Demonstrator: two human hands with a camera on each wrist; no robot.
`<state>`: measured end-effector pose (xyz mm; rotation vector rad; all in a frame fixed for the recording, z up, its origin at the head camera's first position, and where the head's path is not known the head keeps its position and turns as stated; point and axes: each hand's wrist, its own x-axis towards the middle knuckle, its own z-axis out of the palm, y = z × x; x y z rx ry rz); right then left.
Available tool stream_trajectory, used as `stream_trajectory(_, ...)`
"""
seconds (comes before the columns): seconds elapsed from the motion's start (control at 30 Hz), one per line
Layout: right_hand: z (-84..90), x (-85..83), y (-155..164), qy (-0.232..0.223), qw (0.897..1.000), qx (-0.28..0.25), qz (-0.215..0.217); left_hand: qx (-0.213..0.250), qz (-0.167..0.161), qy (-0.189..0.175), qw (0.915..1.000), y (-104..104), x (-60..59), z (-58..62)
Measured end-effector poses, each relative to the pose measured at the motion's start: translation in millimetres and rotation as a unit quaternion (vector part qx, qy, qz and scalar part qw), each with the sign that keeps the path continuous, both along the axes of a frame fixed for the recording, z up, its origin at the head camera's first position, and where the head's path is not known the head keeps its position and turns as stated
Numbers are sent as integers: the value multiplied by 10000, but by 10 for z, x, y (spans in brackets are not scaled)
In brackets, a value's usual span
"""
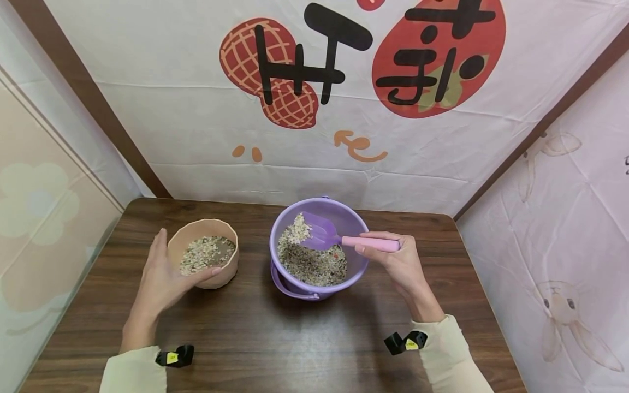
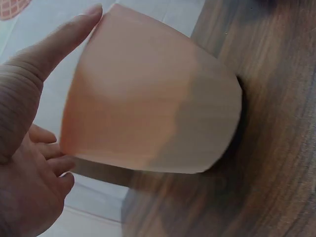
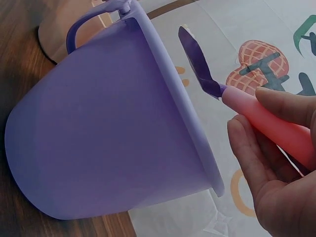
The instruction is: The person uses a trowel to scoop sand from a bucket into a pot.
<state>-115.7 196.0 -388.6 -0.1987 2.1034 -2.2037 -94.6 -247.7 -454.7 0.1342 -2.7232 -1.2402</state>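
In the head view, my right hand [image 1: 400,267] grips the pink handle [image 3: 266,118] of a small shovel [image 1: 321,232] with a purple blade. Pale flakes or grains lie at the blade's tip. The blade is over the opening of a purple bucket [image 3: 113,123], which contains a mixed grainy material [image 1: 314,267]. At the left, my left hand [image 1: 164,284] spreads around the near-left side of a peach-coloured bowl [image 2: 143,94], its thumb along the rim and its fingers extended. Similar grains [image 1: 206,254] partly cover the bowl's bottom.
The bucket's handle [image 1: 295,295] hangs down on its near side. Both containers stand on a dark wooden table [image 1: 295,344]. A printed cloth [image 1: 196,136] hangs behind the table, with more cloth [image 1: 555,245] at the sides.
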Motion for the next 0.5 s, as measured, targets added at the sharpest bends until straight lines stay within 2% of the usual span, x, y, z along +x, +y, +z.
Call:
stream_trajectory(0.17,1,7,-4,1,10000,17,6,151,116,-94,9998,-32,23,-72)
stream_trajectory(0.37,16,10,0,26,9999,4,104,258,138,134,9995,-60,39,-162)
stream_trajectory(0.5,27,7,-8,15,9999,-60,141,319,146,158,9993,-65,40,-195)
